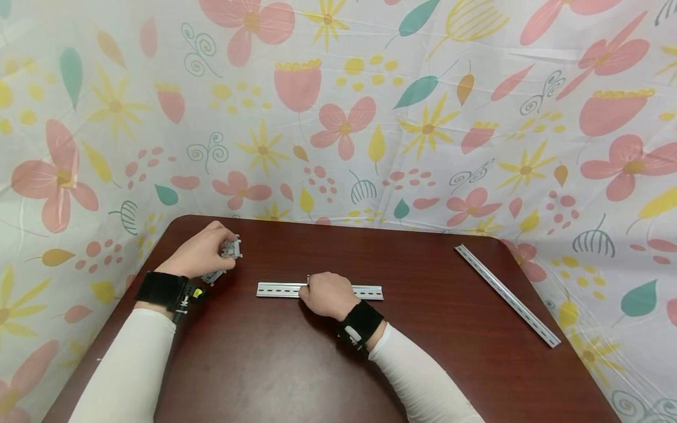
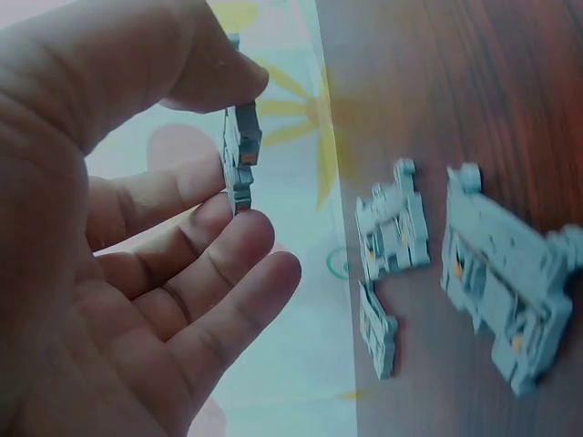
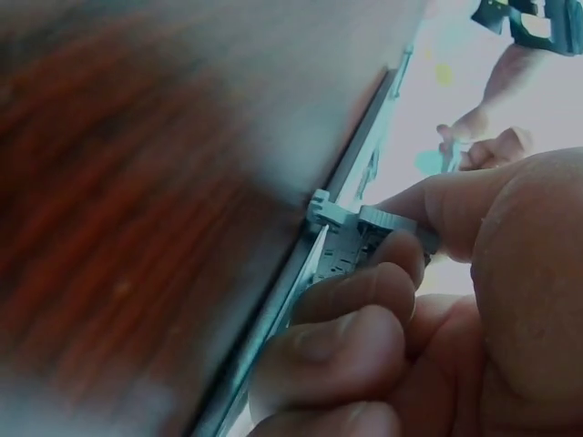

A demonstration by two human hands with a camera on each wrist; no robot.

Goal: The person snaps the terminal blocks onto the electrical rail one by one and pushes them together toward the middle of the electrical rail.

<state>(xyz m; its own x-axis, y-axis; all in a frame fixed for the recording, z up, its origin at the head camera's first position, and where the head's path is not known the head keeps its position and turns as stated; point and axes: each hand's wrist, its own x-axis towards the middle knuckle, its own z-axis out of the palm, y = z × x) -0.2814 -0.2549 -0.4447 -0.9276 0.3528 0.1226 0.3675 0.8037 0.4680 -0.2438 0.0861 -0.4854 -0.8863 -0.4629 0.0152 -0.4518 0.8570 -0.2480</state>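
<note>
Middle rail (image 1: 280, 289) well inside table edges (image 1: 370, 231)

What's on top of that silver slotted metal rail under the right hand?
The right hand grips a small grey plastic block at the silver slotted metal rail. The hand covers the rail's middle, so whether the block is attached there cannot be seen.

Reddish-brown table (image 1: 254, 364), on it two slotted rails (image 1: 508, 295) and apparently three grey blocks (image 2: 515, 278).
</note>
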